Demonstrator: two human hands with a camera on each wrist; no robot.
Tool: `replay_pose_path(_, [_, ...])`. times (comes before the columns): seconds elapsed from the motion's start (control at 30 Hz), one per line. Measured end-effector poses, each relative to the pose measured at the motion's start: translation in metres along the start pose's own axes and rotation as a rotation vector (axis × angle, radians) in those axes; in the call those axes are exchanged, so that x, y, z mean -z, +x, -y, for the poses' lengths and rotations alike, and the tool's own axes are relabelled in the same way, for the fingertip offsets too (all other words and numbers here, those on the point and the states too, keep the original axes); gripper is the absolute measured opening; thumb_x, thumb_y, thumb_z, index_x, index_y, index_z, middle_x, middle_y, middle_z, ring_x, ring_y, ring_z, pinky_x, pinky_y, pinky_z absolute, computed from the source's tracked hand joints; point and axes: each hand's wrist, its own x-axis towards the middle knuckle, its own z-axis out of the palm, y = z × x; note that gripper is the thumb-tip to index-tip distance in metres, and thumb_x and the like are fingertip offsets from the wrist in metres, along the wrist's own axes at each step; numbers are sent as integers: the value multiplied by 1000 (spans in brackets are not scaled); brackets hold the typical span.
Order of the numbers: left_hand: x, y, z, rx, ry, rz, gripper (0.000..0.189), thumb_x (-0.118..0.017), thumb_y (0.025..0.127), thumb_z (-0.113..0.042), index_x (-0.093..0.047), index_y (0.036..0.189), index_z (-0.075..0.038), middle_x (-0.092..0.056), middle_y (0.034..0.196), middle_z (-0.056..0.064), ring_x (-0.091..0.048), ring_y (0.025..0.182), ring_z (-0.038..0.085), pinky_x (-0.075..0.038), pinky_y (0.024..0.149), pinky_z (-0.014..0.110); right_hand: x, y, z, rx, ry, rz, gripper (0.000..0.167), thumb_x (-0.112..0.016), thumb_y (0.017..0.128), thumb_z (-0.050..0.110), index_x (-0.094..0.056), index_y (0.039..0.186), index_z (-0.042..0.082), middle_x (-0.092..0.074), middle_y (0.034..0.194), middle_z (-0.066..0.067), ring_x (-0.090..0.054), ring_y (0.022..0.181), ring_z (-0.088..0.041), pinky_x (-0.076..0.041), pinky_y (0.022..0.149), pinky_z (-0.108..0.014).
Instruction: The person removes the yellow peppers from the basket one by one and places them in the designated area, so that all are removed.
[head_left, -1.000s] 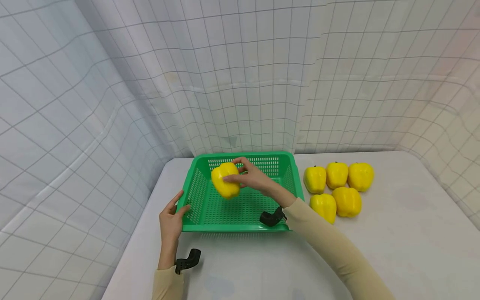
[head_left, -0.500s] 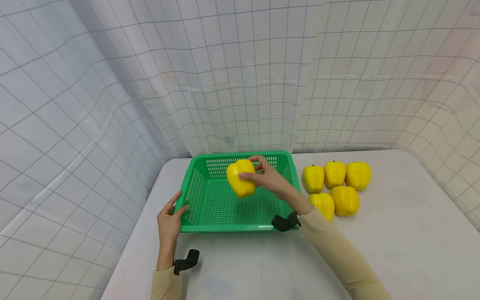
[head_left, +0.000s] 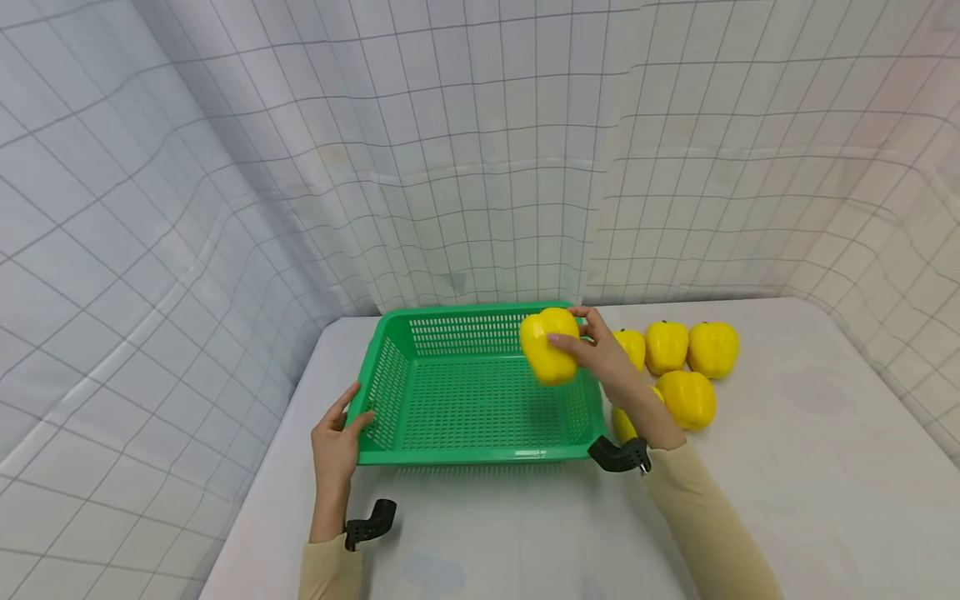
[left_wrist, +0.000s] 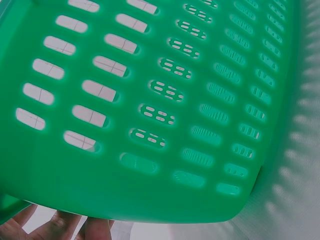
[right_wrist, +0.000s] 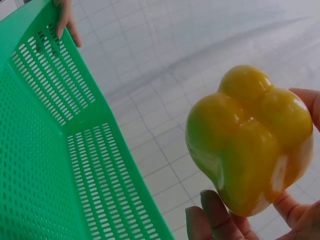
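A yellow bell pepper (head_left: 546,348) is held by my right hand (head_left: 611,362), above the right end of a green plastic basket (head_left: 480,456). Thumb and fingers pinch the pepper (right_wrist: 250,145), whose lobed end faces the camera in the right wrist view. My left hand (head_left: 335,450) grips the basket's left rim, thumb on the inner side and fingers outside. Close up in the left wrist view, the slotted basket wall (left_wrist: 110,165) covers most of the picture, with only a few fingers (left_wrist: 60,227) showing at the bottom.
Right of the basket, several yellow bell peppers (head_left: 687,400) stand grouped on the white table (head_left: 810,467); my right hand and forearm partly cover two. White gridded curtains (head_left: 480,167) surround the table behind and at the sides. Each wrist wears a black camera mount (head_left: 371,523).
My right hand has carried the pepper rightward across the basket, from left of its middle to its right end. The left hand stays on the rim.
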Motion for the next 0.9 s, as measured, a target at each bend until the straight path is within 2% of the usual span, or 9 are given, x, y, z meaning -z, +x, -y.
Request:
replay_pose_path(0.17, [1,0,0,-4,-6,-2,47,-66,87,-4,-60,132,-17,-64,103,20,-62,70,14,-49,57,28,18,-8,-5,-28,-18,-67,57,-63,91,35,-33,133,13,-42,117,-18,-52,96,-29,-40,85,-38])
replay_pose_path(0.27, [1,0,0,-6,-8,-3,46,-66,87,-4,-60,131,-17,-65,100,18,-62,69,15,-49,56,28,29,-15,-6,-52,-9,-100,57,-63,91,37,-32,133,14,-40,119,-17,-49,96,-31,-42,80,-37])
replay_pose_path(0.53, [0,1,-1,-10,-6,4,46,-65,87,-3,-60,132,-17,-63,106,22,-61,73,14,-48,58,27,61,-34,-14,-89,-20,-181,55,-61,92,41,-32,134,19,-37,118,-15,-47,98,-28,-39,85,-37])
replay_pose_path(0.7, [0,1,-1,-8,-4,9,47,-65,87,-4,-59,132,-16,-61,115,22,-60,75,9,-48,60,26,82,-44,-18,-91,-40,-240,46,-57,94,41,-33,130,25,-34,116,-11,-44,98,-22,-41,82,-26])
replay_pose_path(0.9, [0,1,0,2,-5,-2,47,-65,87,-4,-59,132,-17,-64,102,20,-61,69,13,-49,57,27,107,-56,-22,-63,-27,-294,39,-56,96,36,-34,127,28,-36,116,-10,-46,96,-16,-43,78,-17])
